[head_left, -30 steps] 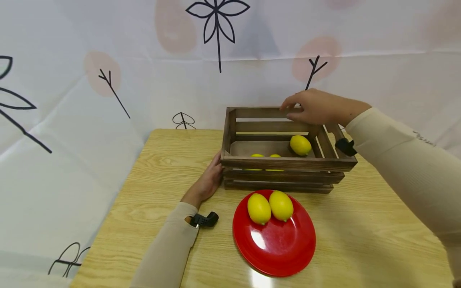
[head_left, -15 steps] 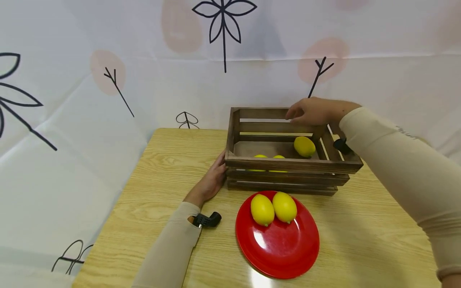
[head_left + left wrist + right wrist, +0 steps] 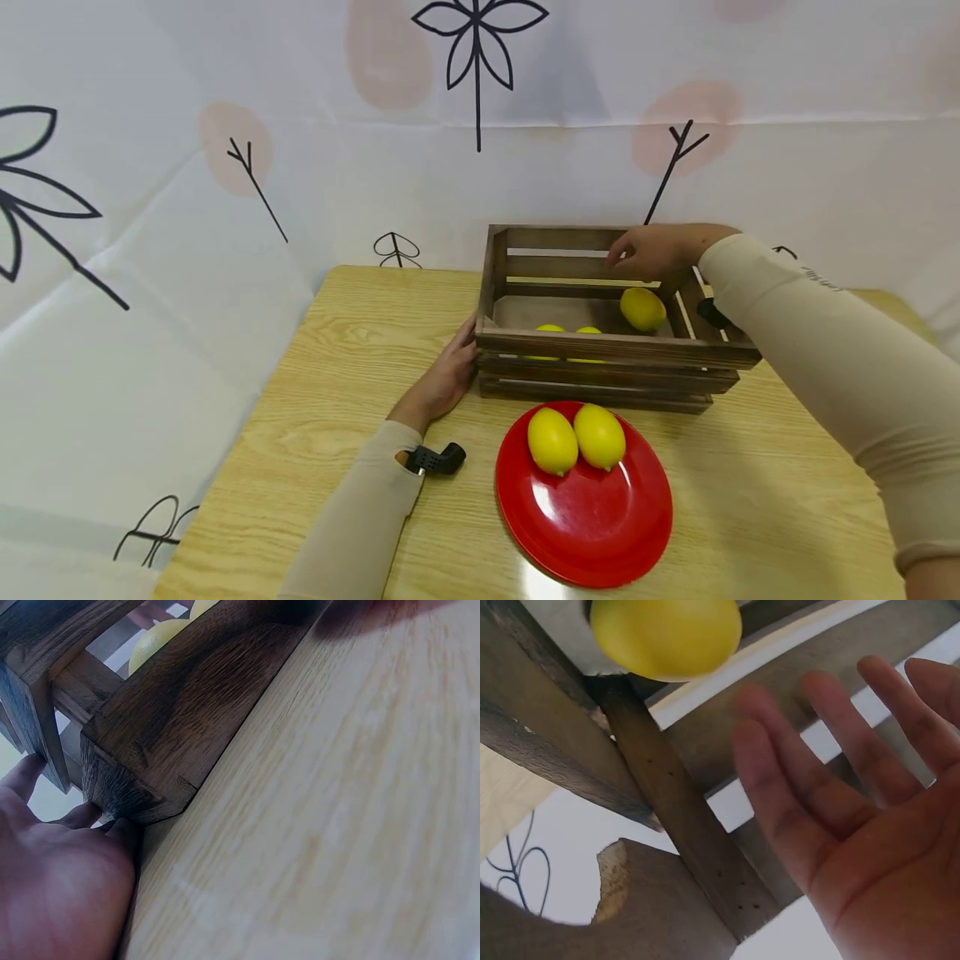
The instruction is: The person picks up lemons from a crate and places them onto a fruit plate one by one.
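A dark wooden slatted crate [image 3: 615, 346] stands at the back of the table. Against its left side rests my left hand [image 3: 444, 377], with the fingers touching the wood at the corner in the left wrist view. My right hand [image 3: 651, 250] reaches in over the crate's back right part, holding nothing, its fingers loosely bent and spread. Just below it lies a lemon [image 3: 642, 309], apart from the fingers in the right wrist view [image 3: 667, 634]. Two more lemons in the crate are partly hidden behind the front slats, including one at the left [image 3: 550, 328].
A round red plate [image 3: 592, 533] lies in front of the crate, with a left lemon [image 3: 552, 442] and a right lemon [image 3: 600, 437] on its far part. The wooden table [image 3: 322, 417] ends at a patterned white cloth [image 3: 337, 167] behind and to the left.
My right hand has come down from above the crate's back edge toward the lemon inside. My left hand stays against the crate. The whole view has shifted slightly.
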A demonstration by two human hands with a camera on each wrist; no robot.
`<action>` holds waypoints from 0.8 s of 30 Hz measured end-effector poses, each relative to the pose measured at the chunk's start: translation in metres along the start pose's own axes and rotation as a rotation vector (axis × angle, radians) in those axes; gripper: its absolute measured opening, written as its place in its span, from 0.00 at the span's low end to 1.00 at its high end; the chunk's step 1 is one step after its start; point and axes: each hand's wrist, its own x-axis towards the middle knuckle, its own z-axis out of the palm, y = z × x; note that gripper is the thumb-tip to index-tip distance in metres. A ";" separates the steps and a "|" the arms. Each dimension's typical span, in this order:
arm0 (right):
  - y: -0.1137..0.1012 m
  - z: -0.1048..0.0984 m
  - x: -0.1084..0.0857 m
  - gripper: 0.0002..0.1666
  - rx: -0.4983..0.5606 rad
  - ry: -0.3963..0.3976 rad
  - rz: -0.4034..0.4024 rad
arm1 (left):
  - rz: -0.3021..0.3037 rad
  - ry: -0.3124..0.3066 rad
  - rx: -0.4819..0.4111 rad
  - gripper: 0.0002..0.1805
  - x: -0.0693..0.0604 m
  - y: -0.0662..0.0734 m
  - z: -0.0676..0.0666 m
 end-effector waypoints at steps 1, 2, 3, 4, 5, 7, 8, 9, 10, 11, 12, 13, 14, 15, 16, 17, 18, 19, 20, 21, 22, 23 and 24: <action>0.001 0.000 0.000 0.24 0.005 -0.025 0.001 | 0.003 -0.004 0.001 0.37 0.000 0.000 0.000; 0.001 0.000 0.001 0.24 0.016 -0.056 0.005 | 0.005 -0.008 0.001 0.37 0.000 0.000 0.000; 0.002 0.000 0.002 0.25 0.028 -0.091 0.010 | 0.006 -0.009 0.003 0.37 0.000 0.000 0.000; 0.003 0.000 0.003 0.26 0.045 -0.130 0.020 | 0.007 -0.010 0.003 0.37 0.001 0.000 0.000; 0.004 0.000 0.004 0.26 0.056 -0.164 0.033 | 0.006 -0.010 0.002 0.37 0.001 0.000 0.000; 0.005 0.000 0.005 0.27 0.072 -0.229 0.066 | 0.003 -0.004 0.000 0.37 0.001 0.000 0.000; 0.006 0.001 0.006 0.28 0.079 -0.251 0.079 | 0.001 0.001 0.000 0.37 0.001 0.000 0.000; 0.007 0.002 0.006 0.28 0.084 -0.267 0.093 | -0.002 0.006 -0.002 0.37 0.001 0.000 0.000; 0.007 0.002 0.007 0.28 0.083 -0.276 0.104 | -0.004 0.009 -0.005 0.37 0.001 0.000 0.001; 0.008 0.003 0.007 0.28 0.079 -0.280 0.116 | -0.006 0.012 -0.007 0.37 0.000 0.000 0.001; 0.008 0.004 0.007 0.28 0.073 -0.284 0.124 | -0.008 0.015 -0.010 0.37 0.000 0.000 0.001; 0.009 0.005 0.008 0.29 0.072 -0.286 0.133 | -0.009 0.015 -0.012 0.37 0.000 0.000 0.002; 0.010 0.005 0.008 0.29 0.071 -0.287 0.142 | -0.011 0.015 -0.015 0.37 -0.001 0.000 0.002; 0.010 0.006 0.008 0.29 0.072 -0.289 0.152 | -0.013 0.014 -0.018 0.37 -0.001 0.000 0.002; 0.010 0.007 0.008 0.29 0.073 -0.290 0.159 | -0.014 0.013 -0.020 0.37 -0.001 0.000 0.002; 0.011 0.008 0.008 0.29 0.074 -0.292 0.163 | -0.013 0.012 -0.021 0.37 -0.001 0.001 0.002; 0.011 0.009 0.009 0.29 0.071 -0.296 0.164 | -0.012 0.012 -0.024 0.37 -0.001 0.001 0.002; 0.012 0.009 0.009 0.29 0.071 -0.303 0.165 | -0.011 0.011 -0.027 0.37 -0.001 0.001 0.002; 0.012 0.010 0.009 0.29 0.064 -0.311 0.164 | -0.010 0.010 -0.028 0.37 -0.001 0.002 0.002; 0.012 0.011 0.009 0.29 0.061 -0.322 0.162 | -0.008 0.010 -0.027 0.36 0.000 0.002 0.002; 0.012 0.012 0.010 0.30 0.053 -0.334 0.157 | -0.005 0.010 -0.024 0.36 -0.001 0.002 0.002; 0.012 0.012 0.010 0.30 0.048 -0.349 0.152 | -0.005 0.010 -0.021 0.36 0.000 0.002 0.001; 0.011 0.013 0.011 0.31 0.041 -0.362 0.151 | -0.005 0.009 -0.019 0.36 -0.001 0.001 0.000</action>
